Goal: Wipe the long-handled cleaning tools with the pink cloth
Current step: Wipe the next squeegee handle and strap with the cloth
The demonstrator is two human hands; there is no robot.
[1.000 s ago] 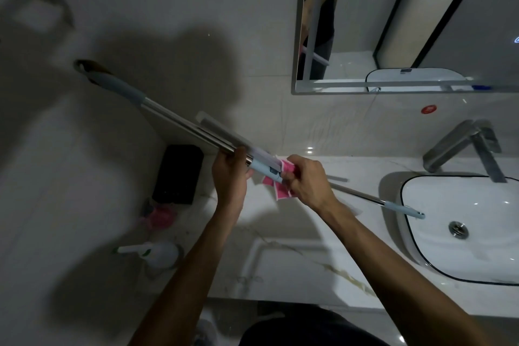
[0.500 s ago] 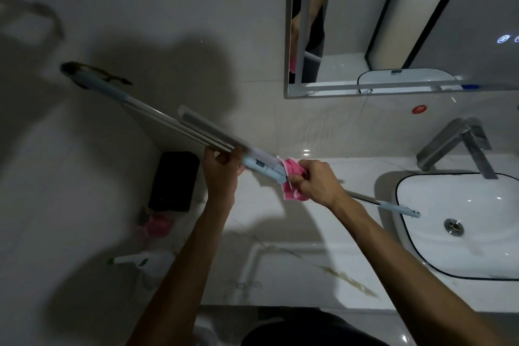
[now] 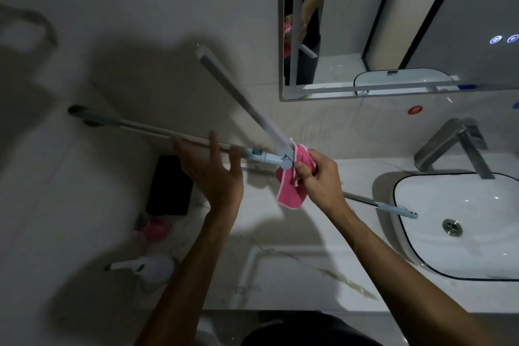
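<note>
A long-handled tool's silver pole (image 3: pixel 146 127) runs from a dark end at the left wall to a light-blue joint (image 3: pixel 262 157). From that joint a flat grey blade (image 3: pixel 236 93) angles up and left. My right hand (image 3: pixel 318 180) grips the pink cloth (image 3: pixel 290 194) bunched against the joint, and part of the cloth hangs below. My left hand (image 3: pixel 210 168) is spread with straight fingers against the pole just left of the joint. A second silver pole with a blue tip (image 3: pixel 393 209) sticks out from behind my right wrist over the sink rim.
A white basin (image 3: pixel 463 233) with a steel faucet (image 3: pixel 452 146) fills the right side of the marble counter (image 3: pixel 295 275). A mirror (image 3: pixel 393 22) hangs above. At the left stand a black box (image 3: pixel 170 185), a small pink item (image 3: pixel 154 229) and a white spray bottle (image 3: pixel 151 265).
My left hand has let go of the pole and spread open. The flat blade has swung away from the pole, up and to the left. More of the cloth hangs free.
</note>
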